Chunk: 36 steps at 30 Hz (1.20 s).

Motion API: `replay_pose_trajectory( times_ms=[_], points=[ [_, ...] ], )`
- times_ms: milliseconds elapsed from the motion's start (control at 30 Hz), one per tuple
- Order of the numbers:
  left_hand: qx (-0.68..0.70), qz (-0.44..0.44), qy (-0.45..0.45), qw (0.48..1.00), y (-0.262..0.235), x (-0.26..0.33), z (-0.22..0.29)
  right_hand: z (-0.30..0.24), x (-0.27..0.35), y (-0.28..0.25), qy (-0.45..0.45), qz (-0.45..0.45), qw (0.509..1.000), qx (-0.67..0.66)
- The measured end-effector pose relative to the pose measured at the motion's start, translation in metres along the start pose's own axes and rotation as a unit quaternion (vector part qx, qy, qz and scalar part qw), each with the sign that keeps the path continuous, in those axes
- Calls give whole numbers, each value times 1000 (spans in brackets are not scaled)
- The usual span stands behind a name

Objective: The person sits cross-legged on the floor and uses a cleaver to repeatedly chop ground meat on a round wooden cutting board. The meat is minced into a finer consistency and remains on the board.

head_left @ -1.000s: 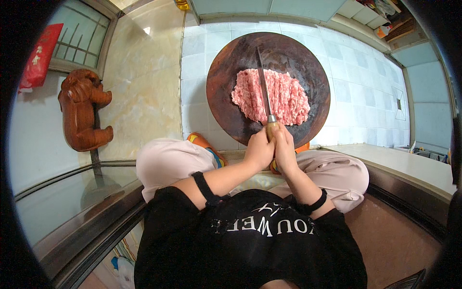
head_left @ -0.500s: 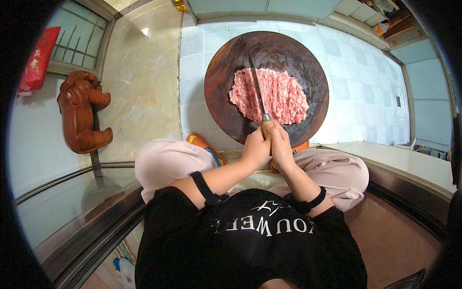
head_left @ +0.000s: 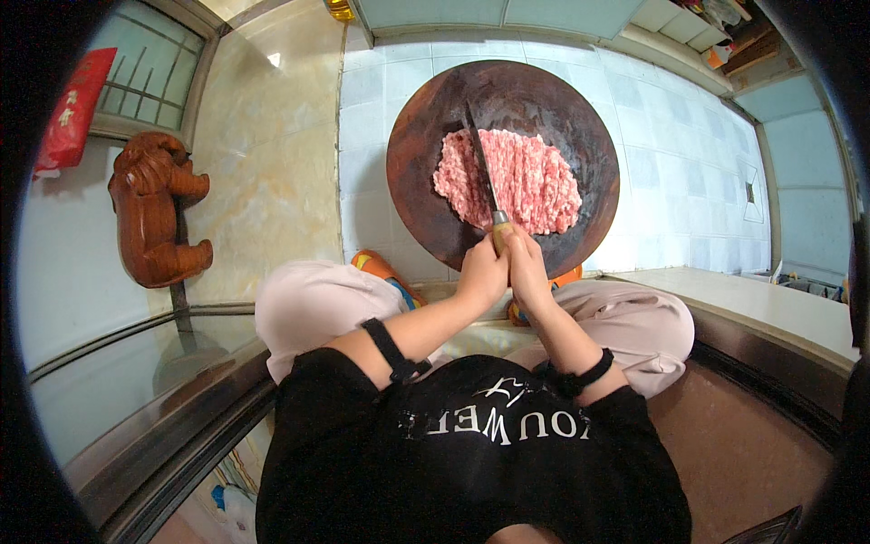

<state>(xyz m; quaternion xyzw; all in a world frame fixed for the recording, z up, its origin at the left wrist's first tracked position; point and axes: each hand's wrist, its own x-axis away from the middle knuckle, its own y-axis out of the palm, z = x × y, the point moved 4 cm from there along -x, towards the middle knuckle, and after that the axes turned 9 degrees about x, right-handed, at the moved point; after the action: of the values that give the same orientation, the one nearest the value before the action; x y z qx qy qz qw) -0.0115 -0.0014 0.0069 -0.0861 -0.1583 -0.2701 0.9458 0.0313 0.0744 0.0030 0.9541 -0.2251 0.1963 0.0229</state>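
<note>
Both my hands are wrapped round the pale wooden handle of a knife [head_left: 484, 168]. My left hand [head_left: 485, 269] and my right hand [head_left: 526, 260] press against each other at the near edge of a round, dark wooden chopping board [head_left: 417, 118]. The blade points away from me and leans slightly left, edge-on over the left part of a flat mound of minced meat [head_left: 535, 181]. Parallel ridges run through the pink meat right of the blade. The blade's tip reaches past the meat's far side, over bare wood.
My knees [head_left: 304, 308] are bent on either side of the board, with orange shoes [head_left: 385, 276] below. A carved wooden animal figure [head_left: 149, 213] lies at the left, near a red packet [head_left: 72, 118]. A pale ledge [head_left: 743, 304] is at the right; blue tiles [head_left: 671, 181] surround the board.
The knife has shifted very slightly to the left over the meat, with both hands still on its handle. The meat looks the same.
</note>
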Motion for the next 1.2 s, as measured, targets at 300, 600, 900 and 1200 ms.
replay_pose_trajectory(
  times_ms=[300,600,900,1200],
  points=[
    [-19,-15,5,1000,0,2,-2,-6,4,1,-29,1,999,-25],
    [-291,-160,6,943,-5,-11,16,13,-5,-5,144,-46,985,-85],
    [-131,-104,535,828,-53,109,202,-12,-4,-25,16,30,999,22],
    [-172,-142,704,674,-59,194,246,-32,39,-100,-23,222,974,-24]
  ],
)
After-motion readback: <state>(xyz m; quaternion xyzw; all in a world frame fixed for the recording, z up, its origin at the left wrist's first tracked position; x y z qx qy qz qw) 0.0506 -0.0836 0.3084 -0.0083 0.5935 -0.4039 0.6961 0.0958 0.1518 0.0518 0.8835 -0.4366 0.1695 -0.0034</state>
